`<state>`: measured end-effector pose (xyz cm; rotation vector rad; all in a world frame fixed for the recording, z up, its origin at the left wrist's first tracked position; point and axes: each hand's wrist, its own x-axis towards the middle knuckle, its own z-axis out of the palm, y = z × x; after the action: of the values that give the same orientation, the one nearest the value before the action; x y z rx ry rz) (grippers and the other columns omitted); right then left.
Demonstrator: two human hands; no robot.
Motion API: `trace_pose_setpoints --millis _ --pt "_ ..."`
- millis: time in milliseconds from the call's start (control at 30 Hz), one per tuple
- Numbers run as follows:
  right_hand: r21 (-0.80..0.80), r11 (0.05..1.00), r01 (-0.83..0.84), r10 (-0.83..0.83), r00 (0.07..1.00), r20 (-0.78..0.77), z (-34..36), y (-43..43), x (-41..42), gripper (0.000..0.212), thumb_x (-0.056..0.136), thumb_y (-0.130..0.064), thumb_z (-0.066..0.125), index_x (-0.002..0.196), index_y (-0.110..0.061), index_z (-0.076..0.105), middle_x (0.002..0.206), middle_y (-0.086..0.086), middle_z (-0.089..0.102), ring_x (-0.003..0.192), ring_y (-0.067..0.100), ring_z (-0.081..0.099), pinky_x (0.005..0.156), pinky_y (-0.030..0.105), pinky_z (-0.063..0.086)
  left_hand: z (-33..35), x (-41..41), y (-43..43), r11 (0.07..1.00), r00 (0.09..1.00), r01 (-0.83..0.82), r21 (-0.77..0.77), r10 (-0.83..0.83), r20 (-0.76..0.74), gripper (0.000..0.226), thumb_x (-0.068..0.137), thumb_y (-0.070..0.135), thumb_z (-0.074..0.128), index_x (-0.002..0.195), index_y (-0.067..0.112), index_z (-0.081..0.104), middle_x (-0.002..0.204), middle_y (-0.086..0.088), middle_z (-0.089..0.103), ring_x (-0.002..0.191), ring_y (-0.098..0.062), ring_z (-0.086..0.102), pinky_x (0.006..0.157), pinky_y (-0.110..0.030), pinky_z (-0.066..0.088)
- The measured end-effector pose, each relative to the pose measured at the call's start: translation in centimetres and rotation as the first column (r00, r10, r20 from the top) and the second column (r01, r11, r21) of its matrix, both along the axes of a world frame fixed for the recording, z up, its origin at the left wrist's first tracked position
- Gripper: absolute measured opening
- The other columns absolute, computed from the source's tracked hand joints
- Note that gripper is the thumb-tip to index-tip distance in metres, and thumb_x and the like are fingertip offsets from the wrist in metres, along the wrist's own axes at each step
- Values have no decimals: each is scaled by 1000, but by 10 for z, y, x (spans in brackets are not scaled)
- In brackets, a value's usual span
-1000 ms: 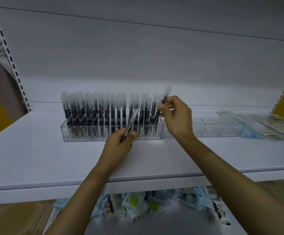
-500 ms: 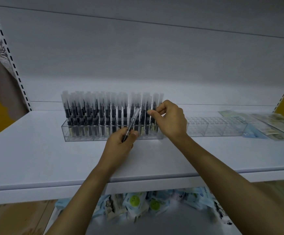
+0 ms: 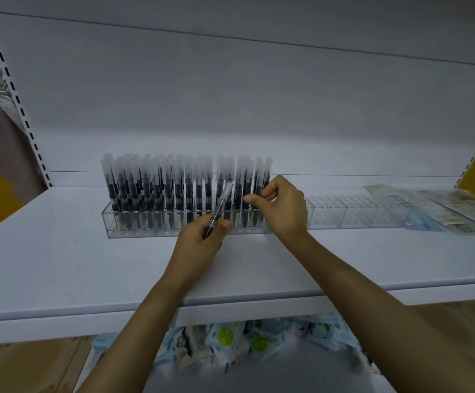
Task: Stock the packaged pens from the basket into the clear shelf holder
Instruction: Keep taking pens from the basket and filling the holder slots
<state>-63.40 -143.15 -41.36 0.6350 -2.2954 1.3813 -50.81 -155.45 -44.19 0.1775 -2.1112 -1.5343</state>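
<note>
Clear acrylic holder (image 3: 145, 232) on white shelf (image 3: 60, 265), packaged pens (image 3: 174, 188) upright inside. Left hand (image 3: 199, 245): fingers clamped on tilted loose pen (image 3: 222, 205), just before holder. Right hand (image 3: 284, 208): fingers pinch rightmost pen (image 3: 259, 182).

Dim, cool light falls on a white shelf (image 3: 60, 265), brightest in a pale band low on the back panel (image 3: 259, 143) behind the packaged pens (image 3: 185, 188), perhaps from a source overhead. Soft shadow greys the panel's upper reach. The wide lens bows the shelf edge and slants the uprights (image 3: 18, 103) at both sides. The packets (image 3: 230, 341) beneath the shelf smear into blur; the pens' clear caps look hazy.
</note>
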Motion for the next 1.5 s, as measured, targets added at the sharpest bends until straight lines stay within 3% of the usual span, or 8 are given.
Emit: trace_pose_setpoints --millis 367,467,567,667,800,1100,1233,1500 --pt "-115 990 -81 67 991 -116 -22 6 22 31 78 -37 76 70 -15 56 60 -12 54 56 4 51 52 23 43 3 -1 2 994 1000 2 110 0 -18 47 104 32 29 88 7 65 47 3 41 40 -5 34 42 -15 29" --pt "-213 938 -274 285 958 21 -28 4 42 22 87 -31 68 80 -11 66 67 -2 65 61 8 61 54 30 51 4 -2 2 992 1000 11 123 -9 -20 48 104 27 26 82 6 63 46 2 42 40 -6 35 41 -15 28" --pt "-318 810 -492 551 825 126 -22 7 55 13 92 -16 60 98 -9 69 83 -3 70 72 2 65 60 14 48 4 1 3 993 996 87 79 -88 14 49 104 29 26 71 8 56 48 3 42 43 -7 34 43 -16 28" --pt "-324 746 -582 653 735 182 -18 11 56 15 91 -8 59 81 -10 69 72 -12 67 70 -2 61 69 13 47 5 3 5 985 981 174 -19 -171 86 50 104 30 26 68 10 55 49 5 46 45 -5 37 46 -14 30" --pt "-449 788 -422 570 777 268 -21 12 51 15 90 -18 63 82 -7 67 84 6 71 80 13 66 75 25 51 2 3 5 983 985 168 -75 -164 54 28 101 30 39 84 16 56 62 3 56 54 -6 45 54 -19 36" --pt "-612 704 -360 632 711 308 -15 13 52 29 89 -5 62 118 -5 60 101 15 71 84 14 70 75 22 56 0 3 6 982 986 161 -99 -156 53 19 100 21 46 98 18 64 78 -2 68 54 -13 56 53 -19 44" --pt "-773 624 -112 474 841 261 7 22 40 20 87 -1 63 105 0 54 85 13 71 70 17 72 66 27 60 1 5 6 993 993 114 -43 -112 34 12 96 18 53 95 18 65 74 -2 69 55 -10 56 54 -20 46" --pt "-547 827 -130 225 968 110 35 28 7 20 87 -4 67 104 -14 69 85 8 71 80 18 72 72 28 60 2 8 7 999 999 25 -20 -26 -42 12 92 8 56 89 15 66 81 -5 67 74 -13 62 65 -22 51"
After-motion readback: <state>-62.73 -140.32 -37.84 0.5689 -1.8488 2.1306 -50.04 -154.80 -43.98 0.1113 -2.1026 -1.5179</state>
